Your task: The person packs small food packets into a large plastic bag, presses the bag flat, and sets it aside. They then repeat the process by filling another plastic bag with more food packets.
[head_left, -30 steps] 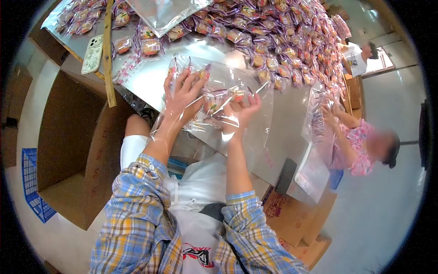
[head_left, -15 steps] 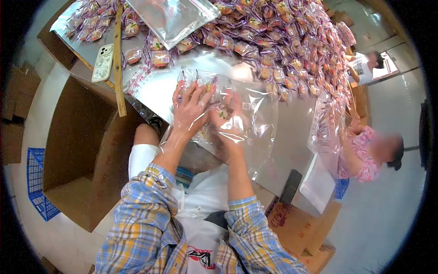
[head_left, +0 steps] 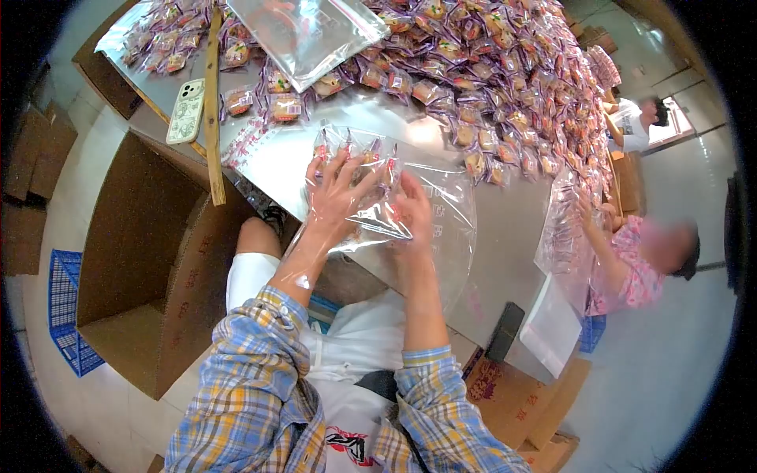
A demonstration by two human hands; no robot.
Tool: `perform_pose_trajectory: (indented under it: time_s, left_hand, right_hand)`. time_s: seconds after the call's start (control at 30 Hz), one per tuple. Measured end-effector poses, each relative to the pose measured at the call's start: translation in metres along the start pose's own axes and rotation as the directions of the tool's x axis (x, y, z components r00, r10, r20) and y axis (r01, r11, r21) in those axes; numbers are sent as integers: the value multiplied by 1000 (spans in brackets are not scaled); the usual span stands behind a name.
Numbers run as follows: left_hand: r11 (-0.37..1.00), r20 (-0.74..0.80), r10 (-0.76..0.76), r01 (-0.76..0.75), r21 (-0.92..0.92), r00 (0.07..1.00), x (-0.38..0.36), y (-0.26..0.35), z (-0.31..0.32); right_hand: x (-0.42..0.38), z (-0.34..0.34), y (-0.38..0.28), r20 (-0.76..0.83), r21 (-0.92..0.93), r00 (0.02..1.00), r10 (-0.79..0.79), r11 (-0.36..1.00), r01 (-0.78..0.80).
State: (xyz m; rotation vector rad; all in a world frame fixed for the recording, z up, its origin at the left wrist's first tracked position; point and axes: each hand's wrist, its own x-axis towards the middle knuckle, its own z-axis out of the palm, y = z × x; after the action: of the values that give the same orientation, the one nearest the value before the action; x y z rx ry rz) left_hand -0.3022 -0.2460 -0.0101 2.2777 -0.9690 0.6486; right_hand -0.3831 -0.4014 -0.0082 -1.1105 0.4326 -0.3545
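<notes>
A clear plastic bag (head_left: 449,201) lies at the near edge of the metal table, with several small wrapped snack cakes in a row inside its far end. My left hand (head_left: 334,201) is spread over these packets (head_left: 371,152), fingertips resting among them under shiny film. Beside it, my right hand (head_left: 415,213) is at the row's right end, fingers half curled with thumb and forefinger apart. No packet shows in its grasp. Glare on the film hides whether the right hand is inside or outside the bag.
A big heap of wrapped cakes (head_left: 505,87) covers the far table. Flat clear bags (head_left: 315,35), a wooden strip (head_left: 213,118) and a phone (head_left: 187,110) lie at left. An open carton (head_left: 130,276) stands below. At right, a person in pink (head_left: 623,268) handles another bag.
My right hand has drawn back from the packet it was touching, and its fingers have moved slightly right. My left hand stays over the row, its fingers shifted a little. The view has tilted slightly.
</notes>
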Motion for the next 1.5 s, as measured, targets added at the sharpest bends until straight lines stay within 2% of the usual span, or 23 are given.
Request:
perform_pose_trajectory:
  time_s: [0.07,0.1,0.17,0.27,0.37,0.4,0.5,0.6,0.63,0.7,0.73,0.77,0.83,0.87,0.97,1.0,1.1,1.13,1.23,1.33,1.43,1.5]
  left_hand:
    - [998,14,2,-2,-59,1000,2,2,-9]
    - [999,-29,3,-5,-54,1000,2,1,-4]
    - [999,-117,5,-11,-45,993,2,-3,10]
    - [1000,-132,14,-16,-15,991,0,-4,14]
    - [995,-155,85,-74,74,984,-4,-9,23]
    - [998,-119,57,-52,38,991,-4,-5,17]
    - [986,-178,159,-147,79,971,0,-6,17]
    - [989,-101,148,-148,14,984,-3,-10,13]
    - [989,-73,145,-146,-10,987,-2,-10,12]
    - [989,-59,137,-140,-42,989,-3,-8,10]
    - [991,-43,128,-129,-39,991,-5,-8,11]
    - [992,-27,116,-117,-36,993,-6,-8,13]
    - [992,-33,121,-121,-24,992,-7,-7,15]
    - [992,-35,124,-125,-16,992,-7,-7,15]
    - [994,-27,73,-74,-77,997,-6,-3,12]
    - [995,-23,78,-79,-63,997,-7,-4,12]
    - [996,-30,84,-85,-40,996,-6,-5,13]
    - [996,-44,80,-82,-45,996,-5,-4,13]
    - [995,-82,95,-98,-33,992,-3,-2,11]
    - [993,-102,111,-115,-30,988,-1,-2,9]
    - [994,-72,104,-106,-20,992,-1,1,3]
    - [996,-77,92,-93,-10,993,2,5,2]
  right_hand:
    - [-5,1,-4,23,119,999,35,992,-37]
    - [-7,1,-6,36,178,998,51,983,-56]
    - [-5,-3,-7,32,109,998,48,993,-51]
    - [-7,0,-11,2,21,998,57,998,-57]
    - [-11,4,-19,-6,-93,998,61,994,-61]
    - [-11,3,-21,-5,-137,998,59,989,-59]
    - [3,-13,-6,95,-271,994,-49,960,73]
    - [-12,0,-20,-14,-184,1000,11,983,-13]
    - [-14,-3,-21,-43,-283,997,-69,958,54]
    - [-15,-11,-17,-77,-472,970,-229,866,167]
    - [-13,-14,-5,-129,-450,926,-355,853,265]
    - [-13,-22,2,-142,-510,898,-417,808,295]
    - [-18,-21,-2,-156,-628,830,-535,702,335]
    - [-20,-19,-2,-213,-625,794,-569,705,337]
    - [-28,-15,-1,-216,-745,696,-685,576,337]
    - [-31,-20,1,-106,-818,671,-734,448,362]
    - [-55,16,-11,-171,-778,782,-600,569,266]
    - [-54,8,9,-100,-870,725,-682,414,269]
    - [-64,0,14,177,-964,816,-551,68,256]
    - [-72,8,10,-107,-810,922,-373,571,137]
    - [-69,17,1,-184,-843,740,-647,492,220]
    - [-66,22,-5,-266,-805,717,-644,558,201]
